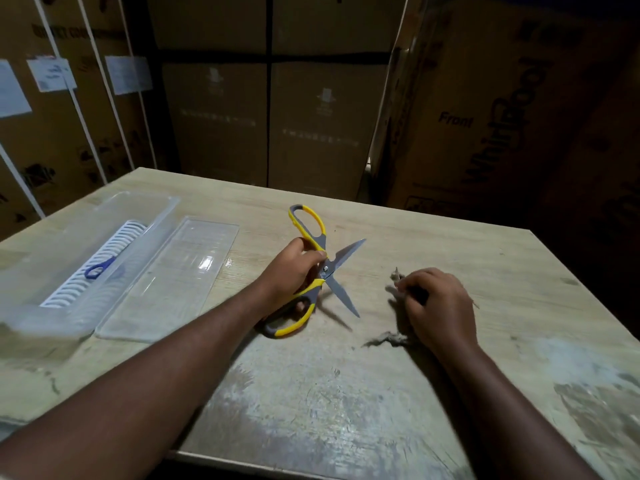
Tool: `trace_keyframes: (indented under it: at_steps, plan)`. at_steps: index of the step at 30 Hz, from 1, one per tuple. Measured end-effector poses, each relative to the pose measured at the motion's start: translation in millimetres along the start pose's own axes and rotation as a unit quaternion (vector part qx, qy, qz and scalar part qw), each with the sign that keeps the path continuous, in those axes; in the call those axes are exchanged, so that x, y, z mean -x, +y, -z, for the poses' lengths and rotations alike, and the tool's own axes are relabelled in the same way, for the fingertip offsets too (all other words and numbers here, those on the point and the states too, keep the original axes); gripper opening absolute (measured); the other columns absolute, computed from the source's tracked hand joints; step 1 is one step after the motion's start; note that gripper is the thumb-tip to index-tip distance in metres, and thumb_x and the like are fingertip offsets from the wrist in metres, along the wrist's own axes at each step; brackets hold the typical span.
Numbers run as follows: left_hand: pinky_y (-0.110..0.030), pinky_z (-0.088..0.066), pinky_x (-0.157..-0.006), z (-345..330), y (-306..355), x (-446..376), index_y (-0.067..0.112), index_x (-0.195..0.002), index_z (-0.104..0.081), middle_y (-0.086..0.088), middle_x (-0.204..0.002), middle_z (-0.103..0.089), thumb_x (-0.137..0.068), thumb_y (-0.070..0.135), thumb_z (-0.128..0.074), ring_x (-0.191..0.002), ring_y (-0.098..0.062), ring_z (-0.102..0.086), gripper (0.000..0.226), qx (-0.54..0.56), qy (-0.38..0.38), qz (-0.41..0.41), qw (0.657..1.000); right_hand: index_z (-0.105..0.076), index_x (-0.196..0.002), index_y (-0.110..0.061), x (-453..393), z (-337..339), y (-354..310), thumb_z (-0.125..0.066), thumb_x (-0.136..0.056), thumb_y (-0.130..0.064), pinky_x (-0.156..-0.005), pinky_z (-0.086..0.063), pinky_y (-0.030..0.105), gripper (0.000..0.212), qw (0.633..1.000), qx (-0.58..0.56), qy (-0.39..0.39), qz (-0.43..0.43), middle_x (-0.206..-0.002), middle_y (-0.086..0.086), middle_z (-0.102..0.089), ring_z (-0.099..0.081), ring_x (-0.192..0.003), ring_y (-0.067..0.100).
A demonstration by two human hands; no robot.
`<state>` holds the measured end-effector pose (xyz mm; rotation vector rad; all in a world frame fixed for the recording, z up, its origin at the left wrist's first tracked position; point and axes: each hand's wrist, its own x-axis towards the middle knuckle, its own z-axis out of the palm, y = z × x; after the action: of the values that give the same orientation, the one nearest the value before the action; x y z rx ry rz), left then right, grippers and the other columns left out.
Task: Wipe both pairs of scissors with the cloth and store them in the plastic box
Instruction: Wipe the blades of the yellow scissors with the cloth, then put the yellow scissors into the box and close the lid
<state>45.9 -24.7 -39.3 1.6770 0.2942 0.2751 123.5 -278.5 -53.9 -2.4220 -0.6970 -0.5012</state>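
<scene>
**Dim storeroom, worn table, yellow scissors in hand**

Stacked cardboard cartons [322, 109] on all sides, white strapping and paper labels on those at left, "Front" printed on one at right. Low light. Pale wood-grain table [450, 244] in foreground, near edge scuffed and blotched grey-white.

Left hand [294, 268] raised just above table centre, fingers and thumb curled round yellow-and-grey scissors [327, 271] near the pivot. Blades spread wide: 1 pointing up and right, 1 down and right. 1 handle loop standing up behind the hand, the other low by the wrist, close to or on the tabletop; contact not clear. A fingertip visible through the lower loop.

Right hand [436, 303] resting on table right of the scissors, well clear of the blades. Fingers curled down, bunching a small grey-brown cloth [389, 338] beneath them. Frayed scraps of cloth showing at the fingertips and below the hand's left side; most of it hidden under the palm.

Clear plastic box [86, 268] at table's left, long and shallow, open on top. Inside: white ribbed insert [100, 258], with blue-handled scissors [100, 267] lying on it; only the blue loop plainly seen, blades not made out.

Clear flat lid [173, 278] lying on table just beside the box, between box and left forearm, glare on its middle.
</scene>
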Motion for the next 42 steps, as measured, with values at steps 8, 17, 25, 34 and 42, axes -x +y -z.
trace_keyframes:
  at_steps: [8,17,25,34,42]
  plan:
    - [-0.033,-0.039,-0.049,-14,19,15,0.008,-0.101,-0.048,-0.009,-0.053,-0.048,-0.109,0.031,-0.047,-0.042,-0.025,-0.047,0.024,0.138,0.057,-0.014,0.989,-0.075,-0.104,-0.030,14,8,-25,-0.078,-0.084,-0.024,-0.111,-0.035,0.049,0.022,0.996,0.046,0.074,0.009,-0.107,-0.011,-0.074,-0.063,-0.109,0.018]
    - [-0.034,-0.056,-0.049,-48,33,40,0.020,-0.099,-0.045,-0.019,-0.081,-0.075,-0.108,0.034,-0.049,-0.063,-0.031,-0.075,0.017,0.127,0.175,-0.084,0.973,-0.072,-0.106,-0.022,58,-8,-112,-0.060,-0.105,-0.031,-0.060,-0.048,0.032,0.014,0.783,-0.558,-0.054,-0.269,-0.080,-0.004,-0.070,-0.060,-0.061,0.011]
    - [-0.036,-0.064,-0.063,8,46,64,0.007,-0.105,-0.067,-0.016,-0.091,-0.078,-0.100,0.038,-0.061,-0.079,-0.037,-0.078,0.033,0.278,0.198,0.005,0.940,-0.076,-0.111,-0.025,63,-3,-97,-0.057,-0.106,-0.014,-0.061,-0.044,0.024,0.023,0.862,-0.473,-0.014,-0.183,-0.082,-0.008,-0.072,-0.064,-0.075,0.011]
    - [-0.029,-0.063,-0.071,-29,10,101,0.011,-0.106,-0.068,-0.015,-0.104,-0.075,-0.107,0.022,-0.053,-0.083,-0.020,-0.073,0.019,0.135,0.044,0.007,0.990,-0.058,-0.114,-0.025,65,-13,-134,-0.049,-0.108,-0.027,-0.068,-0.049,0.030,0.010,0.870,-0.411,0.115,-0.246,-0.088,-0.012,-0.067,-0.063,-0.076,0.002]
    - [-0.040,-0.061,-0.078,-24,6,135,0.017,-0.108,-0.060,-0.005,-0.092,-0.076,-0.096,0.058,-0.054,-0.083,-0.016,-0.073,0.043,0.064,0.055,-0.038,0.996,-0.049,-0.115,-0.029,70,-11,-162,-0.042,-0.111,-0.032,-0.063,-0.041,0.033,0.009,0.912,-0.360,0.075,-0.182,-0.082,-0.012,-0.066,-0.067,-0.075,0.007]
